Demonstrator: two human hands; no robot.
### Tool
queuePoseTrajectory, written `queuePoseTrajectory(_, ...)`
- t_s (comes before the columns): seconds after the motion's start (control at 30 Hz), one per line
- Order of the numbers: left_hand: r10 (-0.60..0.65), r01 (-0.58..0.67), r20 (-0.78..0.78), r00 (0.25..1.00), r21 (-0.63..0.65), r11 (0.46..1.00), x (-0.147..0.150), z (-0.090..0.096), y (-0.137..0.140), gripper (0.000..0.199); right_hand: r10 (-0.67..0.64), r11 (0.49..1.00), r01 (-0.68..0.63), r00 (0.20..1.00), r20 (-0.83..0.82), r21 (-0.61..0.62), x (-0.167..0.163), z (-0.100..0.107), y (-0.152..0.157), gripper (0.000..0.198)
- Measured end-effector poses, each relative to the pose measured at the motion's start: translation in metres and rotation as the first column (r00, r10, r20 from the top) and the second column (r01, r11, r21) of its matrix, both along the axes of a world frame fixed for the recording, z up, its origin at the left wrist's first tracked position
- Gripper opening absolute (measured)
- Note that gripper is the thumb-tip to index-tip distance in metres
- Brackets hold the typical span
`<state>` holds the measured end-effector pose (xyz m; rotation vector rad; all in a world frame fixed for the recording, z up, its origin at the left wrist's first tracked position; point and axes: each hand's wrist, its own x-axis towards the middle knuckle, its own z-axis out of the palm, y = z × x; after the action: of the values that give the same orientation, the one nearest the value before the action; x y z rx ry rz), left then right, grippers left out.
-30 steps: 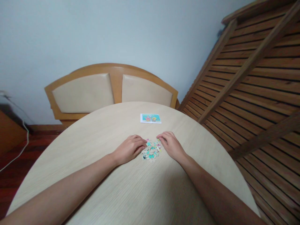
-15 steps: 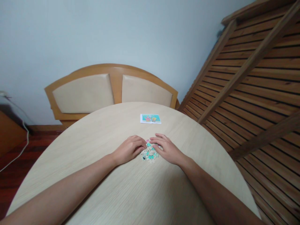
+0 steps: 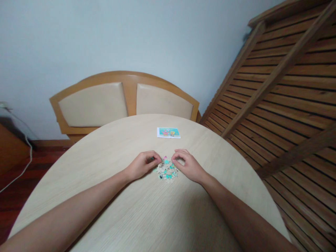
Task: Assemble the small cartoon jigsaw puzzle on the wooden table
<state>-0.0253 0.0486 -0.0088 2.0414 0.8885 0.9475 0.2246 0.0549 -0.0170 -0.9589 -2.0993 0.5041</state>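
- A pale, smooth wall (image 3: 131,38) stands far beyond both hands; below it, a padded wooden backrest (image 3: 130,94) shows a curved top rail and two cream, soft-looking panels.
- The round surface (image 3: 147,220), pale with fine streaky wood grain, spreads beneath both forearms.
- The pile of jigsaw pieces (image 3: 168,171) lies between the two grips and slightly nearer the person.
- The person's left hand (image 3: 143,164) has a narrow grip, thumb and forefinger curled together at the pile's left edge; whether a piece sits between them cannot be told.
- The right hand (image 3: 190,167) makes a similar narrow, looped grip at the pile's right edge; its contents cannot be told either.
- Loose, overlapping pieces could slide or scatter if either grip pushed sideways into the heap.
- Such small, thin pieces might slip from a fingertip pinch, or come up two together.
- The pieces look like flat card, knobbed, mostly greyish-beige with turquoise and a little pink.
- Beyond both grips lies a flat rectangular picture card (image 3: 169,132), turquoise with cartoon figures and a white border.
- Right of the right grip leans a slatted wooden frame (image 3: 288,115), brown, with dark gaps.
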Motion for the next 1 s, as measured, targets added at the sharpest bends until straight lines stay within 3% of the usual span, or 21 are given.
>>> queuePoseTrajectory(0.3,0.099,-0.097,0.026,0.995,-0.049,0.994,0.002,0.001,-0.002,0.018,-0.181,0.978,0.18,0.983,0.002,0.11,0.004,0.004,0.008,0.005)
queuePoseTrajectory(0.5,0.311,-0.299,-0.065,0.948,0.148,0.943,0.0,-0.004,0.004,0.009,-0.24,0.967,0.23,0.967,0.082,0.108,0.006,0.0,0.009,0.005)
queuePoseTrajectory(0.8,0.399,-0.283,-0.236,0.886,0.407,0.868,-0.002,-0.006,0.011,0.007,-0.227,0.972,0.212,0.957,0.18,0.1,0.007,-0.004,0.012,0.013)
queuePoseTrajectory(1.0,0.415,-0.275,-0.326,0.849,0.399,0.875,-0.001,-0.003,0.011,0.005,-0.066,0.993,0.044,0.975,0.21,0.111,-0.002,0.0,0.004,0.024)
